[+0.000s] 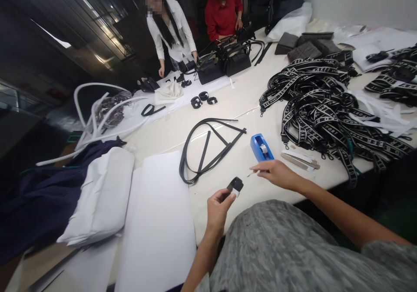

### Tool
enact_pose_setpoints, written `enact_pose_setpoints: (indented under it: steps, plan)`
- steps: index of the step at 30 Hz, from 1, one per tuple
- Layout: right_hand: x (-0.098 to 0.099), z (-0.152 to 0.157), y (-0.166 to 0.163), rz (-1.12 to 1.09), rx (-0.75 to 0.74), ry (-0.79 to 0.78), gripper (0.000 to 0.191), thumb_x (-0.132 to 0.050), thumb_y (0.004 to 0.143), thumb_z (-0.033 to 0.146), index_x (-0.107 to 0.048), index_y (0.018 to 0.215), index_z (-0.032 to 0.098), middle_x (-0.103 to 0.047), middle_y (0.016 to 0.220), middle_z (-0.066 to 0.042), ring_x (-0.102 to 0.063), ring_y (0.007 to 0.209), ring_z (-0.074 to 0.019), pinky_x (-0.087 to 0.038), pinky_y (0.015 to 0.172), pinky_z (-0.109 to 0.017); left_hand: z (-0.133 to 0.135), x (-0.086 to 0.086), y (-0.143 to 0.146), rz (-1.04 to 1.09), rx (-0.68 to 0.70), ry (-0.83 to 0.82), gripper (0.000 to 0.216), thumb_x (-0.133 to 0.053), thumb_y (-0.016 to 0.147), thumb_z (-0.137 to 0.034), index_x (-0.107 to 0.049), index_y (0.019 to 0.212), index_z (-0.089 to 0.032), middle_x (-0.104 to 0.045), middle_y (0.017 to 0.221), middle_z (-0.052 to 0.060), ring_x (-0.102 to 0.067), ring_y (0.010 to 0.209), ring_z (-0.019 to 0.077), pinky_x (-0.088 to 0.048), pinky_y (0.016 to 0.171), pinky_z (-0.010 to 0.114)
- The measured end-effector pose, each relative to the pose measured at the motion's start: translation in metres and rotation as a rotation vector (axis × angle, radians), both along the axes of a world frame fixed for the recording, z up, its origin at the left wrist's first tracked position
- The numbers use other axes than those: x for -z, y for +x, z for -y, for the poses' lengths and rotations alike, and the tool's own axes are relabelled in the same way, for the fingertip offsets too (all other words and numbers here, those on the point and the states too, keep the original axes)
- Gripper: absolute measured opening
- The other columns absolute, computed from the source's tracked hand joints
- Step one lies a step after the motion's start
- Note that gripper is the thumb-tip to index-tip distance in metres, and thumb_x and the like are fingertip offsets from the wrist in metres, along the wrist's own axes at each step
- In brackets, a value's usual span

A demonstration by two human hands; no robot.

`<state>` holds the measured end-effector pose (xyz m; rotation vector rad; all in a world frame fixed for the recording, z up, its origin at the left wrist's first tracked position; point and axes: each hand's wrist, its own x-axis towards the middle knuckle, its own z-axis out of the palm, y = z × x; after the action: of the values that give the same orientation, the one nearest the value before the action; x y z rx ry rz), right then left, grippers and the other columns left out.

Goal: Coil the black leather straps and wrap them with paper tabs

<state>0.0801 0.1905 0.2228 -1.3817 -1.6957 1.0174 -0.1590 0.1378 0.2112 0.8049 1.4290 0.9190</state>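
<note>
Black rolled strap piece [235,184] sits pinched in your left hand [217,207]; your right hand [275,172], just right of it, pinches a tape strip [251,174] pointing toward it.

Tape dispenser [261,147], loose straps [208,150] beside hands

tape dispenser [261,147] right of strap loop [208,148]

We can't tell what the thin pale strip [251,173] in our right hand [276,173] is, too small. Pile of black-and-white lettered straps [325,105] gets cut off at right edge; lettering mostly unreadable.
</note>
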Motion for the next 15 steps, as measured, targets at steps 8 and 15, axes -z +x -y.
enact_pose_setpoints:
  steps: [8,15]
  plan:
    - [-0.011,0.033,-0.046,-0.152,-0.027,0.255,0.018,-0.061,0.094,0.031,-0.074,0.102,0.022,-0.068,0.087,-0.006,-0.064,0.077,-0.0175,-0.051,0.068,-0.029,-0.005,-0.022,0.013,-0.165,-0.016,0.246,0.028,-0.079,0.073,-0.034,-0.076,0.096,-0.017,-0.075,0.094,0.006,-0.065,0.092,0.023,-0.047,0.088,0.033]
    - [-0.005,0.026,-0.052,-0.16,-0.092,0.254,0.029,-0.065,0.091,0.026,-0.069,0.12,0.025,-0.062,0.093,-0.005,-0.06,0.077,-0.015,-0.05,0.068,-0.028,-0.004,-0.03,0.018,-0.243,0.039,0.287,0.025,-0.073,0.078,-0.036,-0.076,0.094,-0.018,-0.075,0.094,0.007,-0.066,0.092,0.0235,-0.048,0.087,0.034]
